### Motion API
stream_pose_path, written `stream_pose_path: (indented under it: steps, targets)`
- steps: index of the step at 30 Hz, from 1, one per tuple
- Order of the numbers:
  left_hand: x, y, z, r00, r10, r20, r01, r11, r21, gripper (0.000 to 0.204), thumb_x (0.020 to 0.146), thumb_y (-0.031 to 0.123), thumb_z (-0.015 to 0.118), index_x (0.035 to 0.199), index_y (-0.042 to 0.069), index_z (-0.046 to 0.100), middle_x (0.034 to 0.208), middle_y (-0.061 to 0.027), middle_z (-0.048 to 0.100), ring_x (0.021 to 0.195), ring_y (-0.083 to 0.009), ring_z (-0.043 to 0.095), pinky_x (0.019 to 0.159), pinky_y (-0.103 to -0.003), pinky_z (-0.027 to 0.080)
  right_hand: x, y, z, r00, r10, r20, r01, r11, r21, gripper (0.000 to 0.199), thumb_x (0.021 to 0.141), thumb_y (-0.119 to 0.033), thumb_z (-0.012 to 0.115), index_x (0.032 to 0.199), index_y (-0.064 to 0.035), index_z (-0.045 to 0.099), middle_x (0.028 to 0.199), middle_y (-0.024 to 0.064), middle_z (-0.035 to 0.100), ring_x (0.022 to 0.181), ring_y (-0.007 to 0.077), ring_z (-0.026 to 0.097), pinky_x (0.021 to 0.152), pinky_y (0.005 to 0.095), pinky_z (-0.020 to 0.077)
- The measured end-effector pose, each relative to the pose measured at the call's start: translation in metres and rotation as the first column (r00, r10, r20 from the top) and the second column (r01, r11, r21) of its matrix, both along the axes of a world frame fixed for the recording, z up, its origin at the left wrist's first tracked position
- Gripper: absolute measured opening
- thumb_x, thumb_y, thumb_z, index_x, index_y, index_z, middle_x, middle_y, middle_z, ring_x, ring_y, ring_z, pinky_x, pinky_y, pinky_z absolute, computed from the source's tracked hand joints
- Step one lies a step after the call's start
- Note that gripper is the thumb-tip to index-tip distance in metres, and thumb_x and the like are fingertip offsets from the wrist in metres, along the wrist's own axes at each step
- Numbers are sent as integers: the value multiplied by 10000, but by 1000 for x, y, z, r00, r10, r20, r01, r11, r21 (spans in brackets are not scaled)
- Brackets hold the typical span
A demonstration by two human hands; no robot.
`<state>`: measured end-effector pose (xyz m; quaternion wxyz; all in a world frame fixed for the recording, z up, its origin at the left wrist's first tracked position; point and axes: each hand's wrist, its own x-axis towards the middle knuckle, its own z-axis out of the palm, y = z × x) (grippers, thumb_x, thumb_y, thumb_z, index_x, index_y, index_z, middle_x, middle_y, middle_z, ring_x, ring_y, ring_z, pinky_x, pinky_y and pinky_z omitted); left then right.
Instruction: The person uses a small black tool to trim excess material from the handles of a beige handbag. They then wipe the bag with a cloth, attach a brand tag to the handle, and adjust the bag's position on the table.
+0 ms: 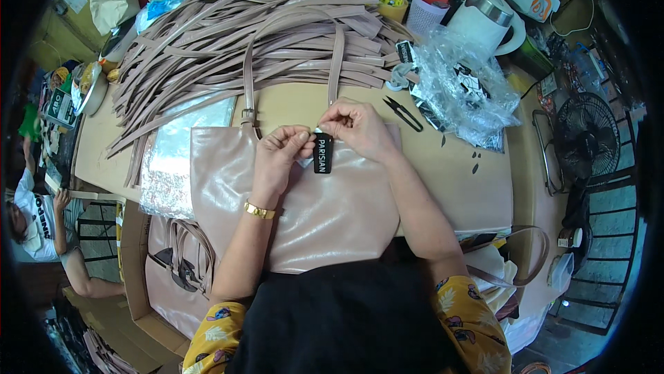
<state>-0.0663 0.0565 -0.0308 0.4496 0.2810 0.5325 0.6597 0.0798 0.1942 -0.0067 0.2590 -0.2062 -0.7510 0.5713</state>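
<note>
Head view, from my seat: a silvery plastic sheet lies at the left edge of the pink bag on the table. My left hand and right hand pinch a black rectangular tag with white lettering at the bag's top. Further right lie black snips and a crumpled clear packet of more black tags.

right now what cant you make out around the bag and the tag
- Head view: how the black tag joins the pink bag; the left hand and right hand cover its top.
- The bag's lower edge, behind the black apron.
- Items in the clear plastic bag, blurred by glare.
</note>
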Motion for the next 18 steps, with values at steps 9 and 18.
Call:
stream_pose_path:
  steps: [9, 18]
  targets:
    - [-13, 1, -6, 941, -57, 333, 40, 997, 59, 169, 954, 62, 645, 1095, -32, 637, 962, -126, 723, 795, -140, 710, 724, -232, 602, -9, -16, -3, 998, -6, -68, 6, 1000, -5, 31, 897, 5, 684, 905, 30, 667, 980, 21, 610, 763, 42, 561, 661, 193, 461]
    - [-8, -2, -6, 953, -42, 301, 15, 996, 92, 198, 929, 17, 669, 1112, -55, 650, 984, -135, 726, 829, -144, 717, 745, -222, 599, -11, -16, -4, 996, -58, 74, 60, 998, -25, 89, 884, -51, 689, 922, 30, 683, 776, 57, 682, 679, 100, 637, 623, 271, 516]
